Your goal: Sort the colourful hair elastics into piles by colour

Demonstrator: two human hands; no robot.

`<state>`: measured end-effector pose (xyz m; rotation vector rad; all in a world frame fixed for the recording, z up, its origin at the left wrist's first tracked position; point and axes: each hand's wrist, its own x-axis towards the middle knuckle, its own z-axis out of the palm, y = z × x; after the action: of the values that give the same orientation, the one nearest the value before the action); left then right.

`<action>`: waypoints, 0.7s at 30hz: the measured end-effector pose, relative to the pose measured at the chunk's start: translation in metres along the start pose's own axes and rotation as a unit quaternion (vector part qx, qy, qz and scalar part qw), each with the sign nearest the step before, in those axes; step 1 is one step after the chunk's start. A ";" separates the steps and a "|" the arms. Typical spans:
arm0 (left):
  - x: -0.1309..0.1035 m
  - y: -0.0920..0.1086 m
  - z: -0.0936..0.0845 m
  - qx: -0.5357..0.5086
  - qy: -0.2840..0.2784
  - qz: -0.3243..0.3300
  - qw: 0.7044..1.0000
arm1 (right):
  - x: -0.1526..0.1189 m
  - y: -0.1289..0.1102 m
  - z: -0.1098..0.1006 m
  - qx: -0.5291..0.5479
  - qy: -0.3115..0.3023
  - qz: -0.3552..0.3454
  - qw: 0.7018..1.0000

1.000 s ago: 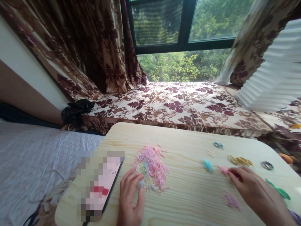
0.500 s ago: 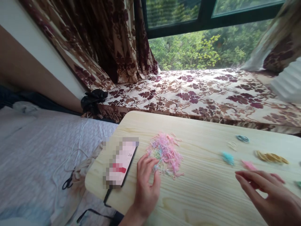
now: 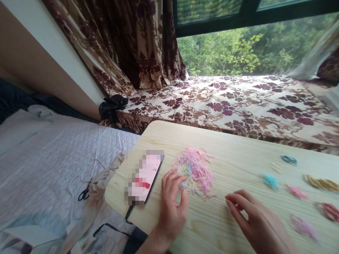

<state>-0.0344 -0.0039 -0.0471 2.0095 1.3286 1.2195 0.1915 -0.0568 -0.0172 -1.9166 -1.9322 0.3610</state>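
Observation:
A loose heap of thin pastel elastic bands [image 3: 197, 169], mostly pink and lilac with some green and blue, lies on the pale wooden table [image 3: 212, 229]. My left hand [image 3: 173, 197] rests at the heap's left edge, fingers curved and thumb apart, with nothing visible in it. Right of the heap my right hand [image 3: 254, 215] hovers over the wood, thumb and forefinger tips together; no band shows between them. Beyond it lie small sorted bunches: turquoise bands [image 3: 270, 181], pink bands [image 3: 297, 191], lilac bands [image 3: 303, 227], red bands [image 3: 331, 211] and mustard bands [image 3: 321, 183].
A phone [image 3: 148, 176], partly blurred out, lies left of my left hand, with a black strap [image 3: 111, 226] nearby. Blue bands [image 3: 289, 159] and cream bands [image 3: 275, 167] lie toward the far right. A bed [image 3: 66, 151] borders the table; a flowered window seat [image 3: 225, 102] is behind it.
My right hand has moved left, away from the sorted bunches toward the heap, uncovering the lilac bands. My left hand stays by the heap. The view has shifted slightly right.

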 end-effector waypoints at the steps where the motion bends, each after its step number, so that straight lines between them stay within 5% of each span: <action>1: 0.000 0.000 0.000 -0.002 -0.002 0.000 1.000 | 0.002 0.000 0.003 0.001 -0.011 -0.008 1.000; 10: -0.001 -0.001 -0.001 -0.008 -0.009 -0.004 1.000 | 0.024 -0.008 0.016 -0.068 0.022 -0.015 0.997; 15: -0.001 -0.007 0.005 -0.007 0.009 0.030 0.999 | 0.034 -0.007 0.020 -0.076 0.014 -0.088 0.993; 21: -0.002 -0.023 0.024 0.017 0.102 0.061 0.993 | 0.098 0.015 0.021 -0.206 0.059 -0.085 0.973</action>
<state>-0.0258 0.0074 -0.0772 2.0607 1.3435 1.5017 0.1969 0.0433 -0.0327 -1.9363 -2.1975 -0.2175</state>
